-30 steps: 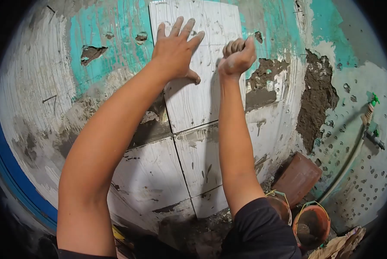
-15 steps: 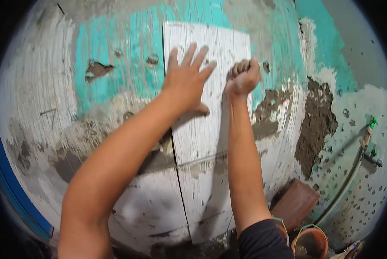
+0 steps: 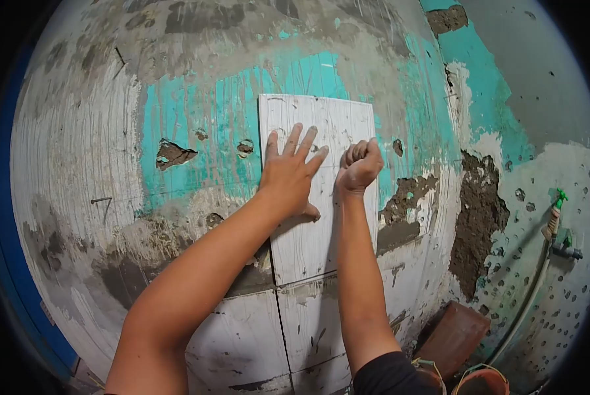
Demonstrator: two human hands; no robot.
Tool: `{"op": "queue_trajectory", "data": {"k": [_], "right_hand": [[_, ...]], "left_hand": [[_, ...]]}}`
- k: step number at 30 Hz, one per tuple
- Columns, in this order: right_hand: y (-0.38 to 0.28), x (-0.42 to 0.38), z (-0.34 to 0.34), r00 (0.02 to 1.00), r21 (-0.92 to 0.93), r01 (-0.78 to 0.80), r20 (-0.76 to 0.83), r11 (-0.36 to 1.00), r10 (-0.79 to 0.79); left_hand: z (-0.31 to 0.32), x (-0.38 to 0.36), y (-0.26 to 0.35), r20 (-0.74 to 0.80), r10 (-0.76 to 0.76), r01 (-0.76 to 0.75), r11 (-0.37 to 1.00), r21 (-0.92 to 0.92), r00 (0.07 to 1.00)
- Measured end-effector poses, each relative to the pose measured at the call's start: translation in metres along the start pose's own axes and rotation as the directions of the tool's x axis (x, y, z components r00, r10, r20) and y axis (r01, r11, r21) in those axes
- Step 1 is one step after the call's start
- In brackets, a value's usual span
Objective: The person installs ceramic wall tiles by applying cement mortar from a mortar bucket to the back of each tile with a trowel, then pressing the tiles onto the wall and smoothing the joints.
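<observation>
A tall white streaked tile [image 3: 321, 237] stands against the wall, above a lower row of white tiles [image 3: 239, 329]. My left hand [image 3: 288, 174] lies on its left half, fingers spread and thumb pointing right. Closed into a fist, my right hand [image 3: 361, 164] is at the tile's right side, with its side toward the surface; nothing shows in it. Grey mortar [image 3: 130, 280] is smeared on the wall left of the tile's lower part.
Nails [image 3: 101, 199] stick out of the rough wall at the left. At the lower right are a reddish-brown block [image 3: 456, 336] and buckets [image 3: 482, 382]. A hose [image 3: 529, 289] hangs from a tap [image 3: 567, 251] on the right wall.
The camera view has tilted up, so the tile and both hands appear lower. My left hand is still spread on the tile and my right hand is still a fist.
</observation>
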State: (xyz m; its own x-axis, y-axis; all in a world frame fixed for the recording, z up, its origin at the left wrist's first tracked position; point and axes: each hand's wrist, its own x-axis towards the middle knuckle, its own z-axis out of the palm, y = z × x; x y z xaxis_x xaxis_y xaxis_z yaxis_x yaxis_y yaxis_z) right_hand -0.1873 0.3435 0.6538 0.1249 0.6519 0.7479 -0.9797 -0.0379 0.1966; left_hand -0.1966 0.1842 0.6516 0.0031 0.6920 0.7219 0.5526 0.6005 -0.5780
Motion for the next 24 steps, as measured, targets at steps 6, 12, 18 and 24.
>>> {"op": "queue_trajectory", "data": {"k": [6, 12, 18, 24], "right_hand": [[-0.01, -0.004, 0.012, 0.995, -0.016, 0.078, 0.068, 0.997, -0.077], [-0.016, -0.018, 0.022, 0.982, -0.019, 0.139, 0.133, 0.99, -0.135], [0.003, -0.013, 0.011, 0.973, -0.144, -0.192, 0.098, 0.971, 0.207], [-0.054, 0.006, -0.076, 0.968, -0.809, 0.241, 0.16, 0.535, -0.194]], "left_hand": [[-0.001, 0.003, -0.001, -0.007, -0.002, 0.002, 1.0, -0.001, 1.0], [0.001, 0.003, -0.002, -0.041, 0.009, -0.009, 1.0, -0.007, 0.999], [0.002, -0.001, -0.004, -0.094, 0.024, -0.027, 0.999, -0.03, 0.995], [-0.003, -0.027, -0.054, -0.45, 0.051, -0.104, 0.99, -0.095, 0.892]]}}
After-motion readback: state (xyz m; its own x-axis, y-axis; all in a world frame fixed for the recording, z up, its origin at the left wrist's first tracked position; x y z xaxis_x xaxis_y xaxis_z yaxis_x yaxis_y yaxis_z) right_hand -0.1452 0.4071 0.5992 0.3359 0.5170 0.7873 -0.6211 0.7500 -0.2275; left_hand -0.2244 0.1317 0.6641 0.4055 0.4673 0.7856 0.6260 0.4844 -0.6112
